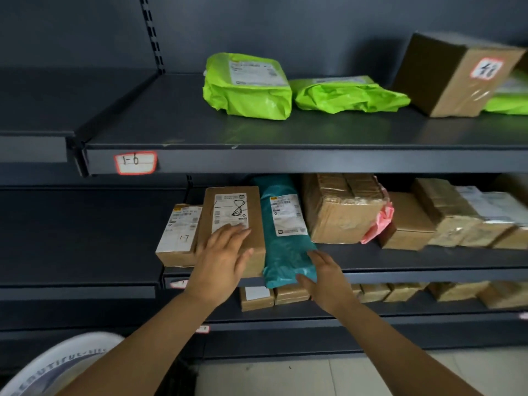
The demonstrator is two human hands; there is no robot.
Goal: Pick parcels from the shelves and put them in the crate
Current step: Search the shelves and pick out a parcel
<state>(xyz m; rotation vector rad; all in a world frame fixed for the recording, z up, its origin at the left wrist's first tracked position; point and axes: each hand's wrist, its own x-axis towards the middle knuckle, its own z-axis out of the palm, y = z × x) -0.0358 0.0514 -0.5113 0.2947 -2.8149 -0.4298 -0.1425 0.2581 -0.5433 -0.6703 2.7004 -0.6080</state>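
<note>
From the head camera, a dark shelf rack (285,160) holds many parcels. On the top shelf lie two bright green bags (247,87), side by side, and a brown box (454,75) to their right, tilted. A small white tag (135,162) on the shelf edge reads 1-6.

On the middle shelf a flat brown box (234,212) with a big 8 on its label sits between a smaller box (178,235) marked 1-7 and a teal bag (285,230). The teal bag sticks out past the shelf edge. To its right is a taped box (343,210), then something pink (378,221), then more brown boxes (445,215).

The left hand (221,261) lies flat on the flat brown box. Its fingers (234,232) are straight and spread, not curled.

The right hand (325,281) touches the near end of the teal bag. Its fingers (315,257) lie straight along the bag's right side, and the thumb rests at the bag's front end. They are not closed round it.

The bottom shelf has a row of small brown boxes (285,294). Pale floor tiles (314,372) show below.
</note>
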